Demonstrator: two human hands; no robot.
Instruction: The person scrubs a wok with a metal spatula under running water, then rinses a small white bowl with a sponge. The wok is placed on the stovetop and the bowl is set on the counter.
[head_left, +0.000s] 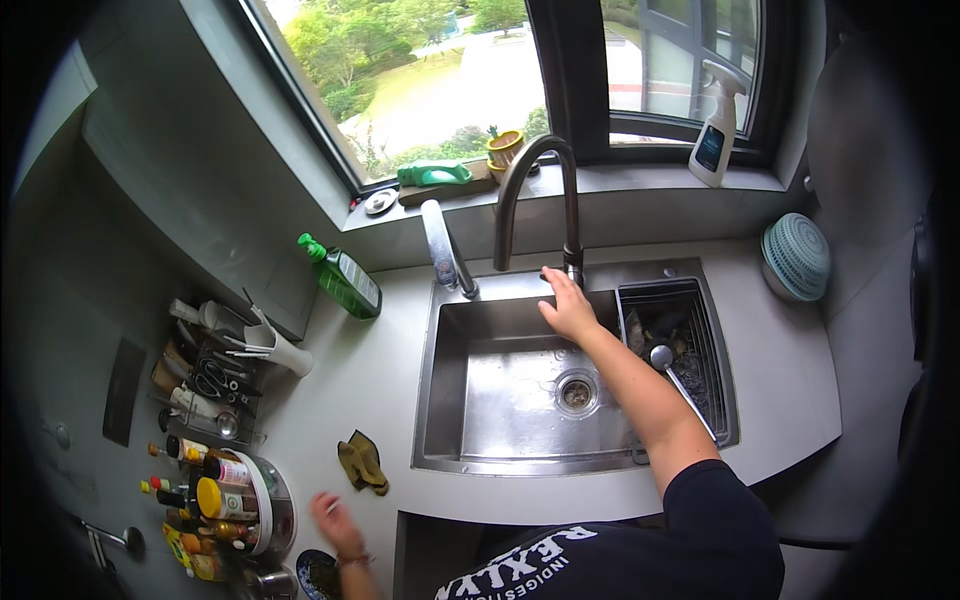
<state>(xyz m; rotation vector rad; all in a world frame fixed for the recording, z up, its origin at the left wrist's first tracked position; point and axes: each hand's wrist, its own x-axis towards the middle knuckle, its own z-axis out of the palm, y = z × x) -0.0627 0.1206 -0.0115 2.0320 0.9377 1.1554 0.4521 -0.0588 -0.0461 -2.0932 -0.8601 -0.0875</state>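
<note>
My right hand (568, 304) reaches over the back of the stainless steel sink (525, 405), its fingers spread beside the lever and base of the dark gooseneck faucet (571, 217). Whether the fingertips touch the faucet cannot be told. My left hand (334, 517), somewhat blurred, is low over the counter's left part with nothing plainly in it. Near it lies a crumpled olive-brown cloth (363, 463), apart from the hand. Below the left hand is a dark patterned dish (319, 575), partly hidden by the wrist. No water is seen running, and the basin's drain (577, 394) shows.
A black drain basket (701, 330) with scraps and a metal ladle (661, 357) fills the sink's right side. A green pump bottle (346, 281), utensil rack (210, 379) and round condiment holder (262, 502) stand left. Bowl and colander (799, 255) sit right; a spray bottle (712, 142) stands on the sill.
</note>
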